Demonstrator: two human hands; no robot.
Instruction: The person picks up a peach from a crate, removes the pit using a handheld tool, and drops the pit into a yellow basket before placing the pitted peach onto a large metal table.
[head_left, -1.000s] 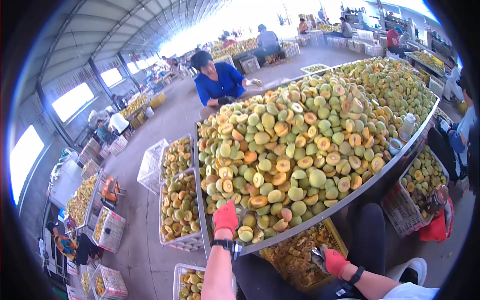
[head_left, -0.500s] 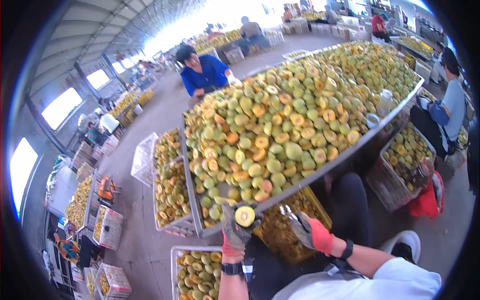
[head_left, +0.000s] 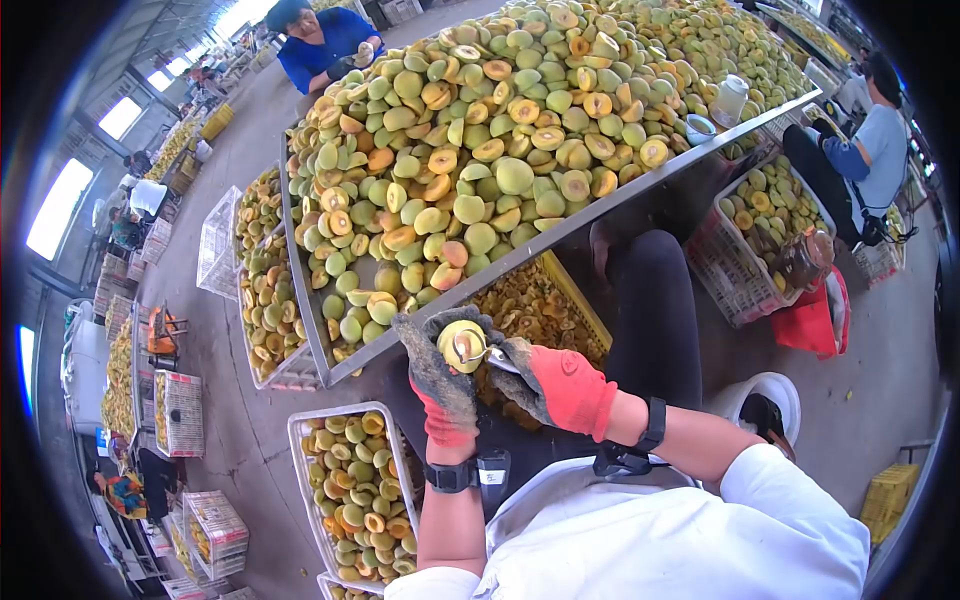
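My left hand (head_left: 440, 375), in a grey and red glove, holds a halved yellow-green fruit (head_left: 462, 346) with its cut face up. Gloved the same way, my right hand (head_left: 555, 383) grips a small metal tool (head_left: 500, 360), whose tip is at the middle of the cut face. Both hands are close together below the metal edge of a table (head_left: 560, 228) heaped with halved fruit (head_left: 470, 180). Beneath them stands a yellow crate (head_left: 580, 300) with orange-brown pieces in it.
A white crate of fruit halves (head_left: 295, 430) stands at lower left, another crate (head_left: 735, 275) at right beside a red bag (head_left: 812, 318). A person in blue (head_left: 325, 50) works across the table; another person (head_left: 880, 150) sits at right. A white bucket (head_left: 775, 388) is near my leg.
The right hand has come left to the fruit, and the tool now meets its cut face. The view has tilted down, so the table appears higher and further left.
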